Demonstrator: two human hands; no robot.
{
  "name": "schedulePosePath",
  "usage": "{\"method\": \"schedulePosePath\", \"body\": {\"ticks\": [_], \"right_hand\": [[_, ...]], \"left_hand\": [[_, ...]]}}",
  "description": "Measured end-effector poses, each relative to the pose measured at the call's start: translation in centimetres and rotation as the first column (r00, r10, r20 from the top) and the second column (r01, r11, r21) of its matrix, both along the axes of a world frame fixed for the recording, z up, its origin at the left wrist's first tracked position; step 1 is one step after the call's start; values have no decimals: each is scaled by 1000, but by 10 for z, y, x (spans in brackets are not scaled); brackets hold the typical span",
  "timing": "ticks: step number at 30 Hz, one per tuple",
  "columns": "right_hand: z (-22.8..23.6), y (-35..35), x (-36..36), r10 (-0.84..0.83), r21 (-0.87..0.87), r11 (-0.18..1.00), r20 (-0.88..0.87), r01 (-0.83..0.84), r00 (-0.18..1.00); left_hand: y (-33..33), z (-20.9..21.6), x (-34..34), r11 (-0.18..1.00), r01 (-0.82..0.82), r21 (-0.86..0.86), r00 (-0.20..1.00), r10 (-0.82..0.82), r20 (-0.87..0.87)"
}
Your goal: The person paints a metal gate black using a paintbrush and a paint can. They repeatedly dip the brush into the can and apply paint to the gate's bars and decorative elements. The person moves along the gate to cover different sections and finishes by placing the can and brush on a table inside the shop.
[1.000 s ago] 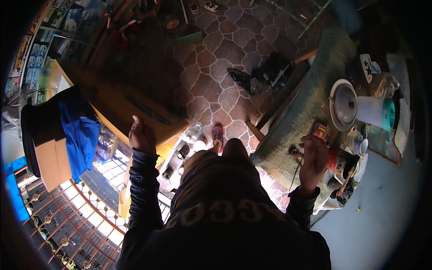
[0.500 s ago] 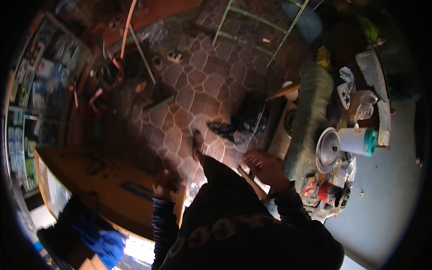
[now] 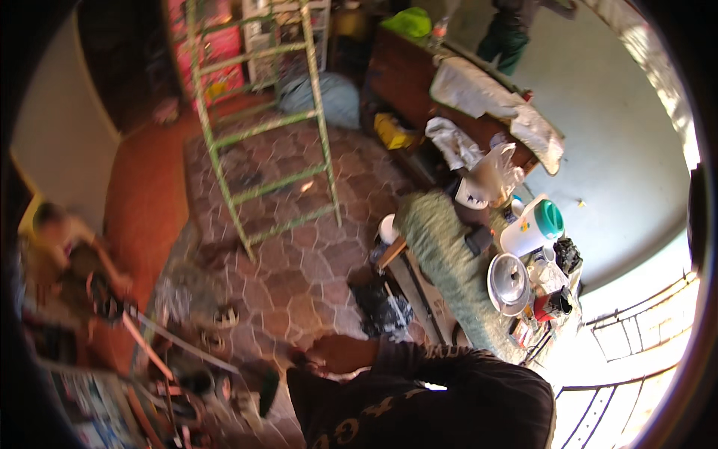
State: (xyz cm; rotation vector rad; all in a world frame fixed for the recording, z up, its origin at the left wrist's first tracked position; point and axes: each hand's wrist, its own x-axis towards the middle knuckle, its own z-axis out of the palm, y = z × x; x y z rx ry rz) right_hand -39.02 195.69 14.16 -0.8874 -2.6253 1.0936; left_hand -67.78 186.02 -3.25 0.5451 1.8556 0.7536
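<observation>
My right hand point(image 3: 340, 353) reaches leftward across the front of my dark shirt point(image 3: 426, 396), at the bottom of the head view. Its fingers look loosely bent and a little apart, and no object shows in them. Below it, the stone-patterned floor point(image 3: 273, 292) is nearest on the left. A crumpled black plastic bag point(image 3: 383, 307) lies on the floor just beyond the hand. My left hand is out of sight.
A green ladder point(image 3: 262, 123) stands ahead. The cloth-covered table point(image 3: 441, 232) at right holds a white jug with teal lid point(image 3: 527, 228), a metal lid point(image 3: 508, 284) and a red container point(image 3: 550, 305). One person point(image 3: 67, 247) is at left, another point(image 3: 512, 34) far right.
The view has swung to the right and up, bringing the whole ladder, the window bars and two people into sight. My right hand has come in across my body; my left hand has left the view.
</observation>
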Motion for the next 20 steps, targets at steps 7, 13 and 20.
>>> {"method": "schedulePosePath", "body": {"ticks": [7, 13, 20], "right_hand": [[13, 144, -96, -71, -382, 905, 298, 188, 952], [64, 303, -138, -131, -288, 952, -60, 108, 990], [4, 501, -205, -340, -154, 909, 264, 388, 903]], "left_hand": [[181, -44, -171, 945, 263, -195, 905, -312, -289], [424, -19, -240, 877, 479, 45, 814, -424, -397], [682, 69, -279, 885, 383, 264, 920, -342, -190]]}}
